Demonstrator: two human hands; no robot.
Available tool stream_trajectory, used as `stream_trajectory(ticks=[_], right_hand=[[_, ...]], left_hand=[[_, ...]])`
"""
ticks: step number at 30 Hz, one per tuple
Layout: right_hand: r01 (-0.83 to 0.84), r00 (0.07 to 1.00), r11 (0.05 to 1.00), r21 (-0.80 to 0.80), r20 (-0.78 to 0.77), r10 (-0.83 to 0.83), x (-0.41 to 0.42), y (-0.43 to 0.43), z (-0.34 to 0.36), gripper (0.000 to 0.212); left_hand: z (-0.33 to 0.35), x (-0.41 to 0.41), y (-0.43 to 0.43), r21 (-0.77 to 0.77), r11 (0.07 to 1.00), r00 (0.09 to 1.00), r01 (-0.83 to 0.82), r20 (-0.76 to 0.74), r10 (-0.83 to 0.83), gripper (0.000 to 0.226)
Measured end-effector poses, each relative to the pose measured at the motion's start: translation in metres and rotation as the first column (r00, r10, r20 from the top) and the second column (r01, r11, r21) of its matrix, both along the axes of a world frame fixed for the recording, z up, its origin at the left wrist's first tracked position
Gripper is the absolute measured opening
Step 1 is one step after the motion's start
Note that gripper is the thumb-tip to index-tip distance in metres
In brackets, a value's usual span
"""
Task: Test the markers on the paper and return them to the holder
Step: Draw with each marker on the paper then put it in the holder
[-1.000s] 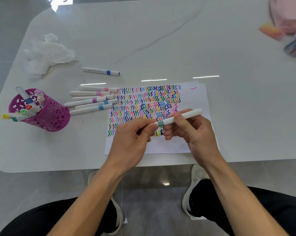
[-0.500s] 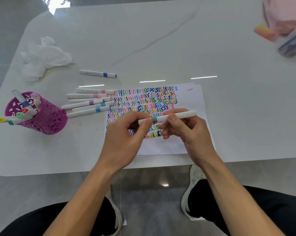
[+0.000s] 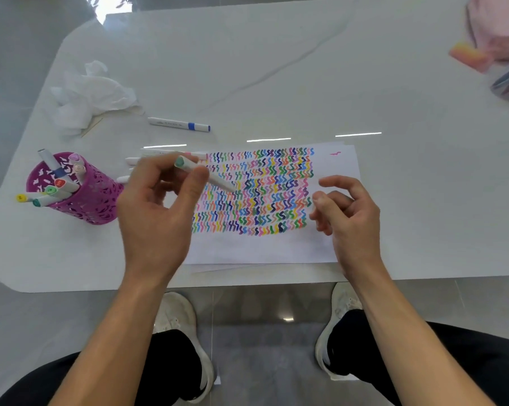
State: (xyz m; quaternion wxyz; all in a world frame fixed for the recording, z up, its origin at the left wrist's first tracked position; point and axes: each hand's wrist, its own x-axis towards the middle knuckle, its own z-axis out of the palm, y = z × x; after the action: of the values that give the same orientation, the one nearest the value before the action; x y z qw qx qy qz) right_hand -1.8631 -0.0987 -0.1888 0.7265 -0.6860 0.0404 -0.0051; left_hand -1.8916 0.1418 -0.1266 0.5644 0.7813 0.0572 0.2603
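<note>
Pinching a marker [image 3: 219, 181] in left hand [image 3: 156, 213], right hand [image 3: 349, 213] loosely curled, empty; blurred print on blue-banded pen [image 3: 178, 124]; white marble table [image 3: 306, 68].

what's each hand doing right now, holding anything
Left hand: holding a white marker between thumb and fingers.
Right hand: open, loosely curled, holding nothing.
</note>
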Motion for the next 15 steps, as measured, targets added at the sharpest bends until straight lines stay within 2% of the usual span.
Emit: stream_trajectory(ticks=[5,7,11,15], right_hand=[[0.04,0.999,0.999,-0.019,0.016,-0.04,0.001,0.002,-0.002,0.012],[0.032,0.999,0.999,-0.025,0.017,-0.032,0.0,0.001,-0.002,0.012],[0.026,1.0,0.999,-0.018,0.015,-0.026,0.0,0.003,-0.004,0.012],[0.031,0.999,0.998,-0.054,0.037,-0.029,0.0,0.005,-0.006,0.012]], left_hand=[[0.017,-0.007,0.026,0.115,0.972,0.967,-0.204,0.177,0.182,0.011],[0.021,-0.011,0.037,0.146,0.94,0.936,-0.309,0.223,0.273,0.018],[0.023,-0.016,0.056,0.172,0.87,0.869,-0.462,0.284,0.405,0.032],[0.022,-0.019,0.073,0.244,0.818,0.844,-0.521,0.292,0.45,0.035]])
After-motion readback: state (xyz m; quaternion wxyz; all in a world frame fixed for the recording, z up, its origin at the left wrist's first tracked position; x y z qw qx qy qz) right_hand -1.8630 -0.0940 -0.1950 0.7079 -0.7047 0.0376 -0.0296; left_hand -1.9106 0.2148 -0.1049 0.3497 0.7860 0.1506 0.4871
